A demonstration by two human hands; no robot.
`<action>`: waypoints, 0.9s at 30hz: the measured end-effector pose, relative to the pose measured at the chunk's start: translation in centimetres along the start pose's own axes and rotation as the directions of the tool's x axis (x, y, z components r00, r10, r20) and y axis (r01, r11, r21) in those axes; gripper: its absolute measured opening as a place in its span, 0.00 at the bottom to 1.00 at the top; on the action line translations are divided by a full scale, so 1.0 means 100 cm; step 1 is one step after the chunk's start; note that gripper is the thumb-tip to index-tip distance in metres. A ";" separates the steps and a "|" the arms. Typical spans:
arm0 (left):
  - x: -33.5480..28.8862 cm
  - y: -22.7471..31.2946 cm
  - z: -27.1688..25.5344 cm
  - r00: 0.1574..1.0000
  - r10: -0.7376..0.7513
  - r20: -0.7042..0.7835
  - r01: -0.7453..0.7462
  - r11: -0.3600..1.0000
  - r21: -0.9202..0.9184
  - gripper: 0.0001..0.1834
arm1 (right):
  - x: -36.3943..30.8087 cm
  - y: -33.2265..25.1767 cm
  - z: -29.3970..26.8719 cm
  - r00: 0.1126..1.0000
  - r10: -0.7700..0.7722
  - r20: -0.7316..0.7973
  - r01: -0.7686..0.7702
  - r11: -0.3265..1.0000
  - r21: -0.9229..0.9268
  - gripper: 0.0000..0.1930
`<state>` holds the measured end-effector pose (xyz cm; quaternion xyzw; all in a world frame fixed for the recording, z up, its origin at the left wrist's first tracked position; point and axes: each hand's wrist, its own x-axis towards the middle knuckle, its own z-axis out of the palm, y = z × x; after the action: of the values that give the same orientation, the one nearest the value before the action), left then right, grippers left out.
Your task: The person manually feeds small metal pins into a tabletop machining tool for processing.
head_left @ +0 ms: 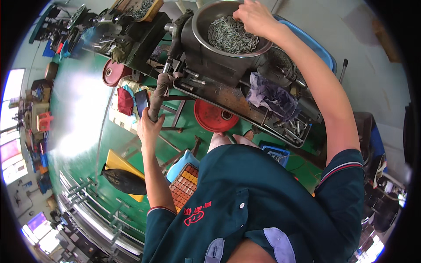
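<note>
My left hand (150, 128) is wrapped round the lower end of a cloth-wrapped lever handle (158, 97), which runs up to the machine's shaft. My right hand (258, 18) is at the far right part of a wide steel bowl (202, 37), its fingers curled down at the edge of the pile. Many thin grey metal pins (230, 36) fill the bowl. Whatever those fingertips pinch is too small to make out. The bowl rests on top of a dark machine body (210, 65), between my two arms.
A crumpled dark rag (272, 97) lies on the machine's oily tray, near loose metal parts (294, 130). Below stands a red round stool (215, 115). A blue bin (307, 37) is behind my right forearm. At left lies a black bag (125, 181) by a yellow board.
</note>
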<state>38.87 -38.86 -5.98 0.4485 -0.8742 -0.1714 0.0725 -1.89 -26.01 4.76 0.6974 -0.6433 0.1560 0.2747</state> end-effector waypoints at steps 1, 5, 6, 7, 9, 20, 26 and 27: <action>-0.003 -0.004 0.002 1.000 -0.010 -0.021 0.010 1.000 0.006 0.30 | 0.011 -0.006 -0.019 0.973 0.144 0.181 -0.151 0.988 0.027 0.09; -0.006 -0.004 0.005 0.988 -0.153 -0.025 0.153 0.988 0.005 0.24 | -0.001 -0.017 -0.075 0.757 0.613 0.226 -0.653 0.696 0.300 0.08; -0.002 -0.004 0.009 0.989 -0.139 -0.058 0.139 0.990 -0.015 0.21 | -0.018 -0.012 -0.077 0.740 0.633 0.226 -0.672 0.682 0.289 0.08; -0.001 -0.002 0.008 0.992 -0.122 -0.044 0.122 0.993 -0.002 0.21 | -0.038 -0.008 -0.076 0.627 0.737 0.253 -0.757 0.500 0.420 0.08; 0.001 0.000 0.007 0.986 -0.156 -0.056 0.157 0.988 0.010 0.20 | -0.083 0.002 -0.059 0.481 0.825 0.295 -0.800 0.276 0.532 0.09; 0.005 -0.009 0.018 0.989 -0.137 -0.056 0.137 0.991 -0.003 0.24 | -0.165 -0.025 0.019 0.476 0.739 0.476 -0.843 0.228 0.487 0.06; 0.004 -0.013 0.018 0.983 -0.178 -0.050 0.176 0.984 -0.025 0.24 | -0.156 -0.032 0.016 0.500 0.728 0.468 -0.827 0.243 0.506 0.06; 0.005 -0.015 0.019 0.979 -0.199 -0.032 0.199 0.980 -0.017 0.24 | -0.156 -0.033 0.016 0.509 0.722 0.469 -0.819 0.238 0.523 0.06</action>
<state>39.21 -39.61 -8.34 0.5359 -0.8225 -0.1761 0.0729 -0.79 -14.21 -5.98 0.3434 -0.8065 0.4526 -0.1636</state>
